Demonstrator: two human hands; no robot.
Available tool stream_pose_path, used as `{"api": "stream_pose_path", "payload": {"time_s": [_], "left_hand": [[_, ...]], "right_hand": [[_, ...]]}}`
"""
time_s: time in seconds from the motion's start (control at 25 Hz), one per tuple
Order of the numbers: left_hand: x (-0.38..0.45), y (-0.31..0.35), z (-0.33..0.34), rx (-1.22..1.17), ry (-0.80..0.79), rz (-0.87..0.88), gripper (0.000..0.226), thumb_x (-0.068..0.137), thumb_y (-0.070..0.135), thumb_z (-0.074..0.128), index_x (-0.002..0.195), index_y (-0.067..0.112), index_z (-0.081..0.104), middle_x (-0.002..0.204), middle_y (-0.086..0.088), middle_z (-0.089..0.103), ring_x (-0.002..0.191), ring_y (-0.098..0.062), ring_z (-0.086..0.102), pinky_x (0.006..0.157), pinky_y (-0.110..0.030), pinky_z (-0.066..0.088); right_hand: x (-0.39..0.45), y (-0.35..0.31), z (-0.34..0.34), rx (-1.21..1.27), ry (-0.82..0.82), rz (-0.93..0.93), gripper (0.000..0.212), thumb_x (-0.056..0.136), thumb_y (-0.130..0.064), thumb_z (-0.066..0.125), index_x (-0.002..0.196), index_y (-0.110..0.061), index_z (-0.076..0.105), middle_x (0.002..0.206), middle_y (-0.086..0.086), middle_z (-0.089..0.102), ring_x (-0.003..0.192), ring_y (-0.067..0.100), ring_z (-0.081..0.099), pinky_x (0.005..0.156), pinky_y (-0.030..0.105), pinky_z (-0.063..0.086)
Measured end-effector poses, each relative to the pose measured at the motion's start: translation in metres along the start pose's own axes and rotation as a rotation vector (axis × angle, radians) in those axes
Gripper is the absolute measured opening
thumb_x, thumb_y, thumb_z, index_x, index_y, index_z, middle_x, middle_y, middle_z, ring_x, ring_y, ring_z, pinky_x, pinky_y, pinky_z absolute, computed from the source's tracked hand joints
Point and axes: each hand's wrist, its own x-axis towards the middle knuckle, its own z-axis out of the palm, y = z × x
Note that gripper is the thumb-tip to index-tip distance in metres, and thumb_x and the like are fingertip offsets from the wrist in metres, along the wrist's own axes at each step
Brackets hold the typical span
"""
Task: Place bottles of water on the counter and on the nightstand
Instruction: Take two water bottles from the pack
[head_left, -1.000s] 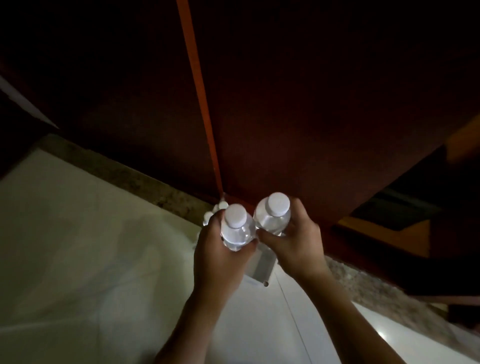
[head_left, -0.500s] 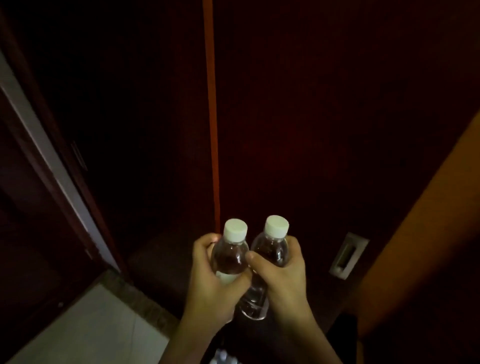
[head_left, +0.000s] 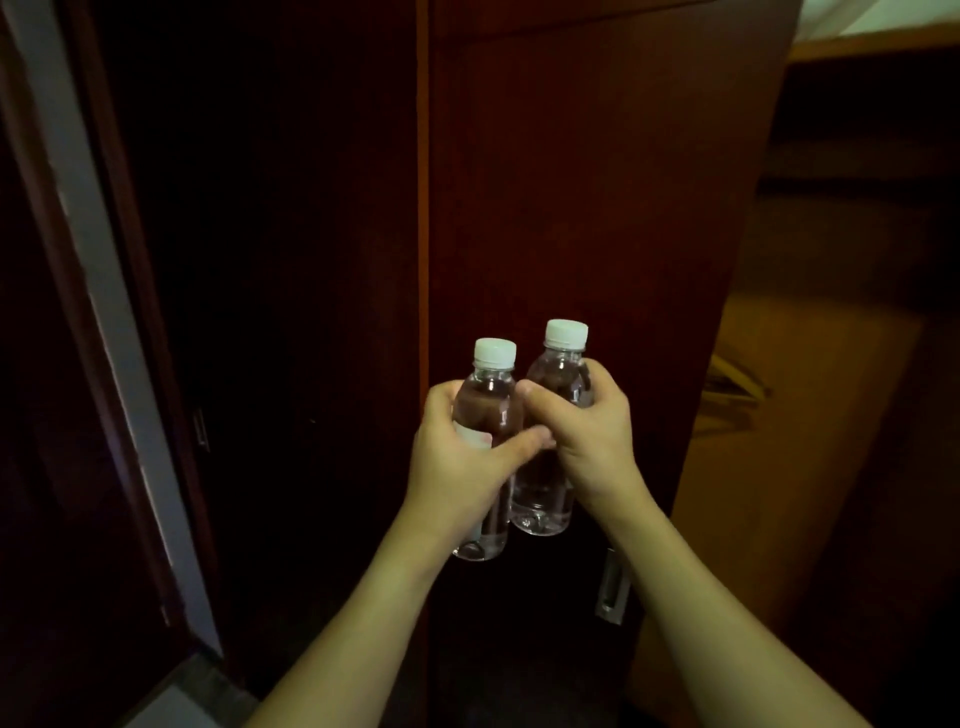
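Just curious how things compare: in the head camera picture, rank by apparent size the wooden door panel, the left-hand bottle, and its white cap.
1. Wooden door panel, largest by far.
2. Left-hand bottle, partly covered by the left hand.
3. White cap, smallest.

the left hand (head_left: 462, 457) covers most of the label and the middle of the left bottle (head_left: 488, 395), so the print cannot be read. the right hand (head_left: 587, 421) hides the waist of the right bottle (head_left: 550, 499); its fingers wrap round the far side, out of sight. both forearms are cut off by the near edge. a metal handle (head_left: 613, 587) on the dark cabinet door (head_left: 571, 208) is partly behind the right forearm. the space left of the door is too dark to make out. pale floor (head_left: 187, 696) is cut by the near edge. something pale at the far right corner is cropped.
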Motion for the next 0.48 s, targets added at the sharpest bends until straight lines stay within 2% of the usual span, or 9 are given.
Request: {"api": "stream_pose_path", "payload": {"time_s": [0.08,0.2,0.28,0.36,0.48], "left_hand": [[0.001,0.005,0.006,0.027,-0.037,-0.006,0.068,0.044,0.03,0.094,0.099,0.028,0.054,0.097,0.0,0.073,0.089,-0.013,0.074,0.076,-0.033,0.06],[0.004,0.008,0.021,-0.073,-0.098,0.02,0.053,0.058,0.002,0.09,0.096,0.017,0.056,0.086,-0.001,0.071,0.075,-0.006,0.071,0.069,-0.025,0.057],[0.002,0.009,0.038,-0.218,-0.169,0.019,0.042,0.062,-0.002,0.084,0.095,0.01,0.061,0.081,-0.003,0.073,0.074,-0.011,0.071,0.069,-0.031,0.06],[-0.004,0.007,0.068,-0.339,-0.315,0.014,0.037,0.062,0.001,0.08,0.095,0.009,0.066,0.08,0.0,0.076,0.077,-0.014,0.073,0.07,-0.034,0.061],[-0.027,0.012,0.131,-0.486,-0.623,-0.065,0.038,0.074,-0.006,0.077,0.107,0.01,0.064,0.089,-0.002,0.077,0.084,-0.014,0.075,0.068,-0.027,0.059]], "right_hand": [[-0.001,-0.006,-0.008,0.031,0.023,0.033,0.022,0.077,-0.001,0.076,0.094,0.002,0.062,0.077,0.007,0.066,0.071,0.019,0.065,0.064,0.03,0.055],[-0.008,-0.015,-0.026,-0.003,0.091,0.035,0.023,0.073,-0.003,0.078,0.091,-0.002,0.062,0.073,0.004,0.066,0.07,0.019,0.063,0.066,0.037,0.053],[-0.017,-0.026,-0.042,-0.074,0.127,0.016,0.025,0.069,-0.01,0.077,0.088,-0.009,0.061,0.073,0.001,0.067,0.071,0.019,0.064,0.069,0.042,0.056],[-0.032,-0.042,-0.069,-0.188,0.236,-0.038,0.025,0.068,-0.011,0.076,0.089,-0.01,0.061,0.076,0.001,0.067,0.073,0.018,0.066,0.07,0.041,0.057],[-0.064,-0.072,-0.125,-0.328,0.449,-0.084,0.023,0.069,-0.011,0.075,0.087,-0.011,0.062,0.077,0.0,0.068,0.073,0.016,0.066,0.069,0.034,0.056]]}}
